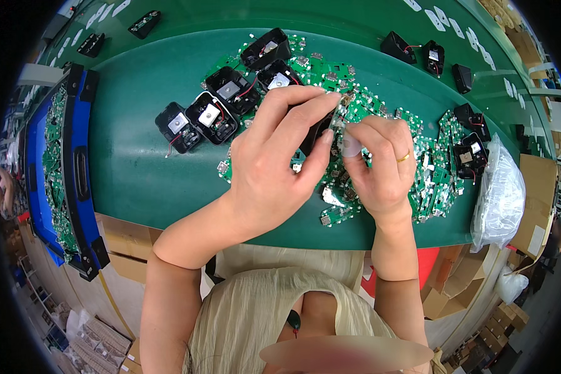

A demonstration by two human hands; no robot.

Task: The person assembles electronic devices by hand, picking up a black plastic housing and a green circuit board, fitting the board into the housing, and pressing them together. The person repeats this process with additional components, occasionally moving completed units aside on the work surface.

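Left hand gripping a black casing, right hand curled beside it, its grip unclear.

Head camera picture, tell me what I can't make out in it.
- Head view: inside of the black case, covered by the left hand.
- Head view: pale piece, partly behind the right hand's fingers.
- Head view: circuit boards' fine details, too small.
- Head view: lower-right stacked boxes, blurred near the dark rim.
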